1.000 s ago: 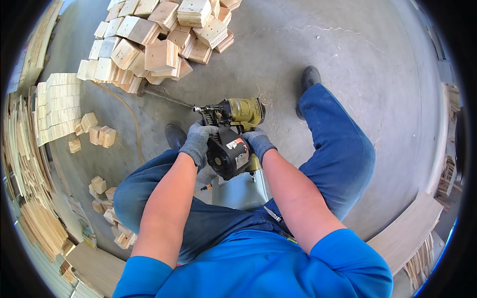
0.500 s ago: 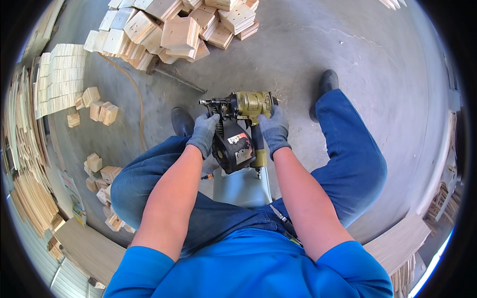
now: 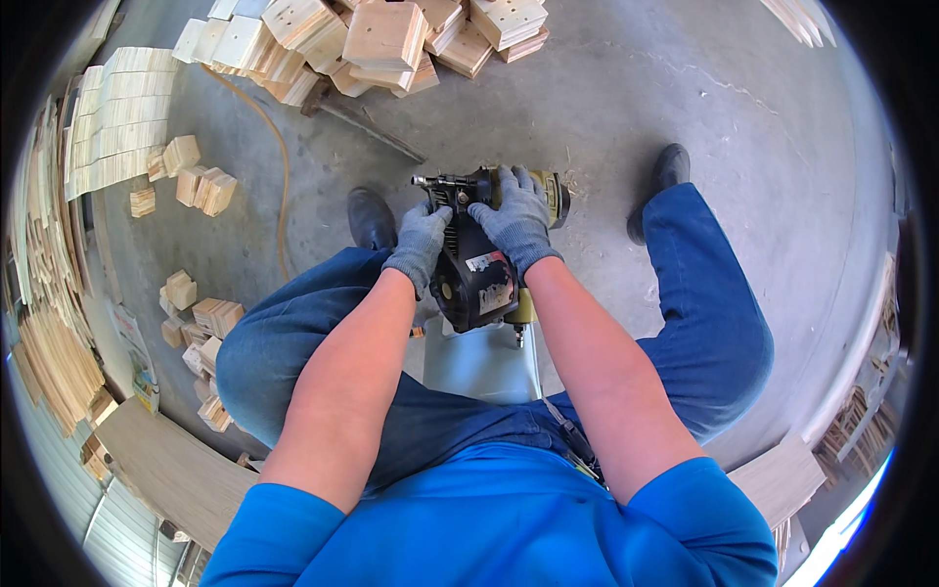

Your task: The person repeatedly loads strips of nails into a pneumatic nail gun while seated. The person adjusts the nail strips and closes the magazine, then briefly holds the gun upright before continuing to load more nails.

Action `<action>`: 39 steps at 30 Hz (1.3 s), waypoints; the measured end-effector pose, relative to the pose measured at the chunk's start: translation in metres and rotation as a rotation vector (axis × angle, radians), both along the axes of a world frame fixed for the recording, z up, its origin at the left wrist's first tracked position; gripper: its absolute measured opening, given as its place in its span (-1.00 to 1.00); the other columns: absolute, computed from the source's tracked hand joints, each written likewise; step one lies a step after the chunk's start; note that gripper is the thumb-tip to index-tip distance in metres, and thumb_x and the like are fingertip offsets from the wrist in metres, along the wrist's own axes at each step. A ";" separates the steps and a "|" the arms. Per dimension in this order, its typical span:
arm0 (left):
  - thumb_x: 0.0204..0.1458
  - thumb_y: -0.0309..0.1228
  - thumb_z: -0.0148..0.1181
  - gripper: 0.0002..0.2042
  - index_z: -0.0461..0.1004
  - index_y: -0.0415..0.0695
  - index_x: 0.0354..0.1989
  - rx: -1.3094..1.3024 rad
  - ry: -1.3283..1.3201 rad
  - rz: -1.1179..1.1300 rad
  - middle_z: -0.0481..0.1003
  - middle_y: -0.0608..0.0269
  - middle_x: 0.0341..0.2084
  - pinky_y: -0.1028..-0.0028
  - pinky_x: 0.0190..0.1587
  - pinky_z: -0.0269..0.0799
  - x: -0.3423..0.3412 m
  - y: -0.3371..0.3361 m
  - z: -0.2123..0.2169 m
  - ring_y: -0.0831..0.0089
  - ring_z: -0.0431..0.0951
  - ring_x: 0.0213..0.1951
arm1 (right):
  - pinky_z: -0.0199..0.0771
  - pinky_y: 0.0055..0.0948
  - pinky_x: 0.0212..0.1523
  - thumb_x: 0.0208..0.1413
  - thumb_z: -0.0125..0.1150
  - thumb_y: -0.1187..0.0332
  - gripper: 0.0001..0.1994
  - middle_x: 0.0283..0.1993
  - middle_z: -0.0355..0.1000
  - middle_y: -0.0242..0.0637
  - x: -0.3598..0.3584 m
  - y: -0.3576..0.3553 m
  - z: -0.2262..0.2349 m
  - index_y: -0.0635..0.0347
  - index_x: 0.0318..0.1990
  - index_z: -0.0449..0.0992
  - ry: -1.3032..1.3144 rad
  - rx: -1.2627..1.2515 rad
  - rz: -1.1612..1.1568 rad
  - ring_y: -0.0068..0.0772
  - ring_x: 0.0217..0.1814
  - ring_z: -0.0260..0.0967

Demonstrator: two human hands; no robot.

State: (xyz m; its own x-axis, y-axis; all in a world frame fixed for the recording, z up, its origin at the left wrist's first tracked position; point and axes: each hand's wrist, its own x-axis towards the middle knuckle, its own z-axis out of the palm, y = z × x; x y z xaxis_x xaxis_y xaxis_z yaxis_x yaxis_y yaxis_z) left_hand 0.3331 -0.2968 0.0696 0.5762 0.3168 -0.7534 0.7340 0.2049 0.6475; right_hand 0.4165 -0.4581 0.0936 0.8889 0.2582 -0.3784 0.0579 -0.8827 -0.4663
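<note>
Between my knees I hold a coil nail gun (image 3: 477, 284), with an olive-gold body and a black round magazine. Its nose points left and its handle end points toward me, with an air fitting at the tip. My left hand (image 3: 422, 241), in a grey knit glove, grips the magazine's left side just below the nose. My right hand (image 3: 516, 217), gloved alike, lies over the body, fingers wrapped across the top and thumb toward the magazine. Under the gun is the light blue-grey seat (image 3: 479, 364) I straddle.
A heap of wooden blocks (image 3: 386, 37) lies ahead on the concrete floor, beside a hammer-like tool (image 3: 372, 132). An orange-brown hose (image 3: 282, 166) curves at left. Stacked wood pieces (image 3: 119, 122) and small loose blocks (image 3: 215, 315) stand further left. Boards lie behind me on both sides.
My right hand has moved from the handle and trigger area up and left onto the gun's body. The gun looks slightly turned, and the whole view has shifted a little.
</note>
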 end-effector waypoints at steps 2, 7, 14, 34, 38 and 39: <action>0.16 -0.35 0.21 -0.73 0.60 -0.25 -0.05 -0.071 -0.013 0.055 0.62 0.16 -0.29 0.34 -0.13 0.47 -0.003 0.000 -0.003 0.37 0.58 -0.25 | 0.15 -0.01 0.43 -0.11 0.52 0.02 -0.16 0.40 0.25 0.02 0.000 0.004 -0.003 0.18 0.34 0.36 0.006 -0.002 0.016 0.07 0.48 0.11; 0.16 -0.34 0.22 -0.72 0.59 -0.26 -0.05 -0.070 0.000 0.040 0.62 0.15 -0.29 0.33 -0.13 0.47 -0.006 0.003 -0.012 0.35 0.57 -0.26 | 0.22 0.02 0.38 -0.10 0.50 0.12 -0.30 0.33 0.31 -0.01 0.001 0.002 -0.005 0.13 0.24 0.43 -0.036 0.045 0.033 0.09 0.44 0.16; 0.17 -0.38 0.23 -0.75 0.56 -0.23 -0.04 -0.076 0.019 0.042 0.60 0.15 -0.29 0.31 -0.22 0.54 -0.008 0.006 -0.019 0.33 0.59 -0.30 | 0.29 0.03 0.33 -0.08 0.50 0.14 -0.39 0.24 0.36 -0.04 0.007 0.006 0.000 0.09 0.16 0.48 -0.005 0.009 0.093 0.08 0.41 0.22; 0.10 -0.53 0.30 -0.71 0.56 -0.28 0.01 -0.243 0.013 0.122 0.63 0.11 -0.22 0.34 -0.15 0.60 0.000 0.000 0.019 0.33 0.64 -0.26 | 0.30 0.12 0.30 -0.04 0.47 0.18 -0.40 0.31 0.33 -0.17 0.019 0.010 -0.002 0.05 0.20 0.47 0.148 -0.032 0.153 -0.10 0.47 0.18; 0.06 -0.52 0.33 -0.70 0.56 -0.28 -0.01 -0.268 -0.013 0.151 0.63 0.11 -0.22 0.34 -0.11 0.58 -0.001 -0.001 0.017 0.32 0.64 -0.24 | 0.31 0.10 0.30 -0.06 0.47 0.19 -0.41 0.29 0.35 -0.15 0.017 0.007 -0.004 0.05 0.19 0.48 0.125 -0.005 0.166 -0.08 0.44 0.21; 0.05 -0.51 0.35 -0.70 0.56 -0.28 -0.02 -0.263 -0.013 0.149 0.63 0.10 -0.22 0.34 -0.10 0.57 -0.001 -0.001 0.017 0.32 0.63 -0.23 | 0.31 0.08 0.32 -0.07 0.48 0.19 -0.38 0.31 0.34 -0.13 0.017 0.006 -0.005 0.06 0.20 0.48 0.120 0.011 0.156 -0.06 0.44 0.21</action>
